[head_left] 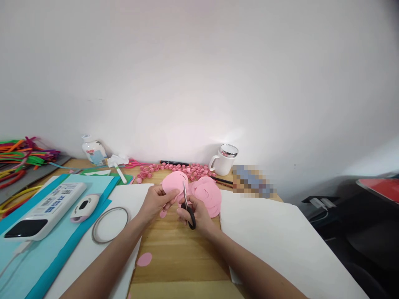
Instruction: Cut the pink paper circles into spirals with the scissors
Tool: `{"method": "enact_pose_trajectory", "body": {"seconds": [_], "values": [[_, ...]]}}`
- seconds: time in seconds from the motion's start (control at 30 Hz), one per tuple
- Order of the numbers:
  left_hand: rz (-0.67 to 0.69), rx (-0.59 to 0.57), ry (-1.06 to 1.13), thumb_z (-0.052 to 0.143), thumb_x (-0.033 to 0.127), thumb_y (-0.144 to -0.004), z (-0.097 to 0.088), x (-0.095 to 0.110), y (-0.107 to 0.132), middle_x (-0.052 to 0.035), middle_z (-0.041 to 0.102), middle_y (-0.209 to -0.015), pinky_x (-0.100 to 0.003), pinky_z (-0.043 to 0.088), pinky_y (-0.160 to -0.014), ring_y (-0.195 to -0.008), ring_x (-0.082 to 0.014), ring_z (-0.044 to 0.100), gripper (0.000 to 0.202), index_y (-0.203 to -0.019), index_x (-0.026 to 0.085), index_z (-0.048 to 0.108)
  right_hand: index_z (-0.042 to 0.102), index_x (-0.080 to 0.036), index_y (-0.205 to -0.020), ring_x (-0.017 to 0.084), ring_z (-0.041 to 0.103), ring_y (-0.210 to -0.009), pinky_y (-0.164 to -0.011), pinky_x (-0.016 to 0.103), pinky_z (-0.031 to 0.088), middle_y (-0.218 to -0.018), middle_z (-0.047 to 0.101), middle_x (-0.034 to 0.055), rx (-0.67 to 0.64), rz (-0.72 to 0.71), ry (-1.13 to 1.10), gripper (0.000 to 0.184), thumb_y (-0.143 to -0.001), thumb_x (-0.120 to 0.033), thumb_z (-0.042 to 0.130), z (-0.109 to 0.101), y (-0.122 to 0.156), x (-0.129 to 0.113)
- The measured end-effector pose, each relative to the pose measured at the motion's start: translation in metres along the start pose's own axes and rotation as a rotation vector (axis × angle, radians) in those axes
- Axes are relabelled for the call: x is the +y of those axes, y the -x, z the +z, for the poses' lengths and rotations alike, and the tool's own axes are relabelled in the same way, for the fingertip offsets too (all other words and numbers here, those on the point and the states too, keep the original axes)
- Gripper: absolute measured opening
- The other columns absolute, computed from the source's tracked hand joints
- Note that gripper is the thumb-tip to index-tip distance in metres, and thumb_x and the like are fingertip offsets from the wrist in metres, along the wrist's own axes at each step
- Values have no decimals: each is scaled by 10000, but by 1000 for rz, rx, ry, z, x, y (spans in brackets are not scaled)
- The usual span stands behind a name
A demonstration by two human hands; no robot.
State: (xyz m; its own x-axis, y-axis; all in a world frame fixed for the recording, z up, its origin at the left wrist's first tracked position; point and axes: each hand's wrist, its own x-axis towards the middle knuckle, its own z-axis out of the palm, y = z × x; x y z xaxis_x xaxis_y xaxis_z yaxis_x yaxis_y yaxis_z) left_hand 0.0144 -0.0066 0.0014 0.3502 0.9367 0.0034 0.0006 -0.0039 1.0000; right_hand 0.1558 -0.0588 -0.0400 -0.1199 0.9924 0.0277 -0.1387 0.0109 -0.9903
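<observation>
Between the fingers of my left hand (158, 201) is a round pink paper piece (172, 182), held up over the table. My right hand (198, 214) grips black-handled scissors (192, 218), their blades pointing up against the right part of the pink paper. Just beyond my right hand lies a pile of pink paper circles (207, 193) with curved cut lines. Many small rolled pink paper roses (199, 169) are spread behind my hands. A small pink paper disc (144, 259) rests on the wood nearer to me.
On the left are a white power bank (59, 203) with a cable, a small white device (84, 207), teal paper (56, 259) and a tape roll (110, 225). A white mug (224, 160) and white bottle (94, 150) stand by the wall. White sheets (274, 236) flank the wooden table (177, 245).
</observation>
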Motion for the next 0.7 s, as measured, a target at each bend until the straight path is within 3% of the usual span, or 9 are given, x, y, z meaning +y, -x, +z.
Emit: {"method": "enact_pose_trajectory", "body": {"seconds": [0.23, 0.7], "values": [[-14, -63, -66, 701, 379, -675, -3, -1, 0, 62, 410, -365, -166, 257, -332, -340, -37, 319, 333, -507, 130, 555, 476, -196, -816, 85, 411, -523, -470, 204, 307, -636, 487, -55, -4, -61, -36, 421, -579, -377, 774, -1, -1, -3], [36, -49, -9, 699, 323, -675, -3, 1, -1, 73, 409, -365, -165, 227, -340, -339, -36, 328, 304, -512, 142, 518, 488, -188, -815, 75, 433, -431, -418, 187, 327, -515, 498, -75, 19, -32, -25, 375, -627, -392, 741, 0, 0, -4]]}}
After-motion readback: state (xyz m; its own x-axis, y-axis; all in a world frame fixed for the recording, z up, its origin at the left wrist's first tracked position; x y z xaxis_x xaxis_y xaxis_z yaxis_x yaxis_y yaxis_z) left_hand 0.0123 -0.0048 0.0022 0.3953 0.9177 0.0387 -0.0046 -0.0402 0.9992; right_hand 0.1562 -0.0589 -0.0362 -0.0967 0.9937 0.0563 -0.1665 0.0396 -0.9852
